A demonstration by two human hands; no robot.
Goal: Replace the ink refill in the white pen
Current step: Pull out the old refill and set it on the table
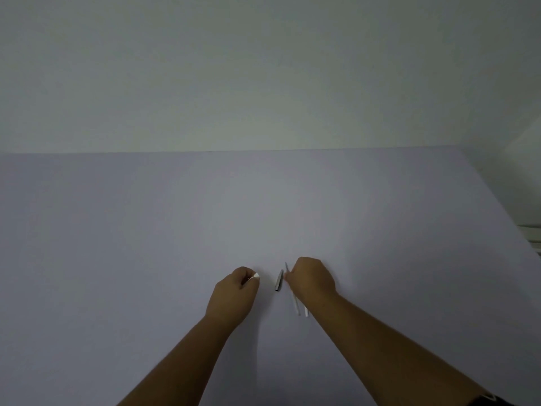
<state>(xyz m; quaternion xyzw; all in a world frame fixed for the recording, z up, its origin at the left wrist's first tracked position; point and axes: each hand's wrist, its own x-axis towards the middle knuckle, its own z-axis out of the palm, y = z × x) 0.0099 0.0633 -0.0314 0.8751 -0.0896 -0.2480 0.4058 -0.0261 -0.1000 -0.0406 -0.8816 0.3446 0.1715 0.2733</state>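
My left hand (237, 291) is closed around a white pen part (256, 276); only its white end pokes out by the thumb. My right hand (311, 278) is closed on a thin ink refill (295, 300), whose dark tip (286, 266) sticks up past the fingers and whose pale tail runs down toward me. A second pale refill end (306, 312) shows beside it under the wrist. A small dark grey pen piece (279, 280) lies on the table between my hands, touching neither.
The work surface is a plain pale lavender table (146, 244) against a bare light wall (263, 68). The table's right edge (503, 212) slants down at the far right, with some pale furniture beyond it.
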